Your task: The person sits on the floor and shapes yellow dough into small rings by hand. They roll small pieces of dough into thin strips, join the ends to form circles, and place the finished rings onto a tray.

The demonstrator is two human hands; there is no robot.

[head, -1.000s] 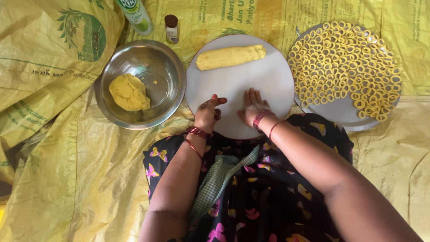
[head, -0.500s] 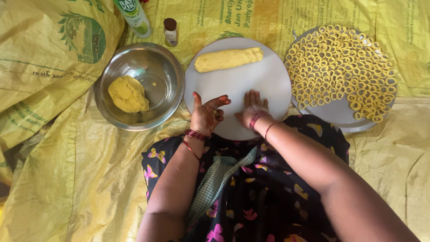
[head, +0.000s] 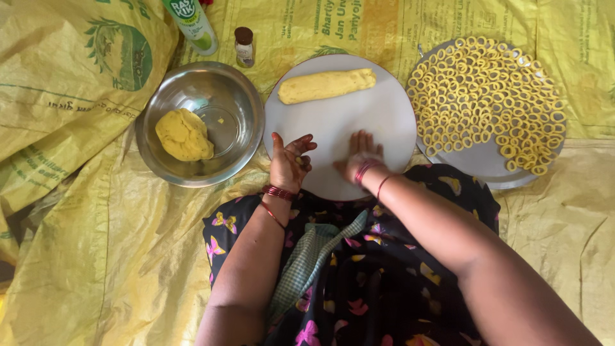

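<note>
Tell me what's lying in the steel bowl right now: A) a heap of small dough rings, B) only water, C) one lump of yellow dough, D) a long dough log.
C: the steel bowl holds a single lump of yellow dough; the dough rings lie on the tray to the right and the dough log on the round board.

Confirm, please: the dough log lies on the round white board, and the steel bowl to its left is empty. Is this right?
Not quite. The head view shows the steel bowl is not empty: a yellow dough lump sits inside it. The dough log does lie on the round white board.
</note>
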